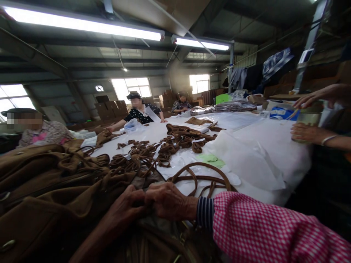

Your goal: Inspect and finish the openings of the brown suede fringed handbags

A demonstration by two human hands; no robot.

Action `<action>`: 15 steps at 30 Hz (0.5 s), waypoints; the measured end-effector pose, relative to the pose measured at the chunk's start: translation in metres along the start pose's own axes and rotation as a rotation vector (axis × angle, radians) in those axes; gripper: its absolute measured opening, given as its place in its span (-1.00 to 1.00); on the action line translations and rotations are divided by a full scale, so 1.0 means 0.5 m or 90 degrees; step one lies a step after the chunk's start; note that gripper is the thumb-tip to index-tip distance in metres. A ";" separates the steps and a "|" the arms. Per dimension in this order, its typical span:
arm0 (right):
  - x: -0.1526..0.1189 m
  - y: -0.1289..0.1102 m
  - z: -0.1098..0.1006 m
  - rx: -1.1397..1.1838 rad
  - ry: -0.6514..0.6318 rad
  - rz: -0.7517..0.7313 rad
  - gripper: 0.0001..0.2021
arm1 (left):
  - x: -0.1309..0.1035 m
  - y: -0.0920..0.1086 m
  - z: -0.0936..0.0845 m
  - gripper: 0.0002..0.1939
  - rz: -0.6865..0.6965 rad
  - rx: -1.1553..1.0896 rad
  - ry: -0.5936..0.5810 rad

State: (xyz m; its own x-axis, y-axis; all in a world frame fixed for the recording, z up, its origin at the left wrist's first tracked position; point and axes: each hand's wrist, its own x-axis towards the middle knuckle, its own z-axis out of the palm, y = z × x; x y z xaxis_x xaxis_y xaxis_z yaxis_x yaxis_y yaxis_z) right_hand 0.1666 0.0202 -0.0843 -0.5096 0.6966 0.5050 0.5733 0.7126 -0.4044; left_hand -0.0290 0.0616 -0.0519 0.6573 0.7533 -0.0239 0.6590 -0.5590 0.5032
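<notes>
My left hand (127, 204) and my right hand (170, 201) meet at the bottom centre, fingers curled in and knuckles touching. Both are closed on a brown cloth bag (153, 237), seemingly at its greyish lining; the exact pinch is hidden behind the fingers. Brown strap loops (203, 171) arch up just beyond my right hand. More brown bags (55, 182) are heaped to the left of my left hand, with zips and metal fittings showing.
Bundled brown straps (164, 146) lie piled across the white table (287, 157), beside clear plastic sheets (246, 157) and a green scrap (211, 160). Co-workers sit across and left. At right, another person's hands (309, 133) hold a jar (309, 118) near a blue packet (283, 113).
</notes>
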 end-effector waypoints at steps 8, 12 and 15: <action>-0.034 0.004 -0.086 -0.065 -0.034 0.036 -0.81 | 0.002 0.005 0.019 -0.77 -0.067 -0.039 0.096; -0.119 0.048 -0.214 -0.280 -0.034 0.259 -0.89 | -0.002 0.004 0.026 -0.71 -0.063 -0.038 0.118; -0.190 0.101 -0.284 -0.381 -0.090 0.469 -0.82 | -0.005 0.008 0.027 -0.68 -0.058 -0.043 0.127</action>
State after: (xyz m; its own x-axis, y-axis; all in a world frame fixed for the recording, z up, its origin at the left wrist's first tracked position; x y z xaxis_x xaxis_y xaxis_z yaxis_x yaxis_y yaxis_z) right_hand 0.3351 -0.0220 -0.0444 0.0592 0.9842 0.1667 0.9933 -0.0415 -0.1075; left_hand -0.0233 0.0529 -0.0615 0.5060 0.8572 0.0955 0.6824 -0.4656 0.5634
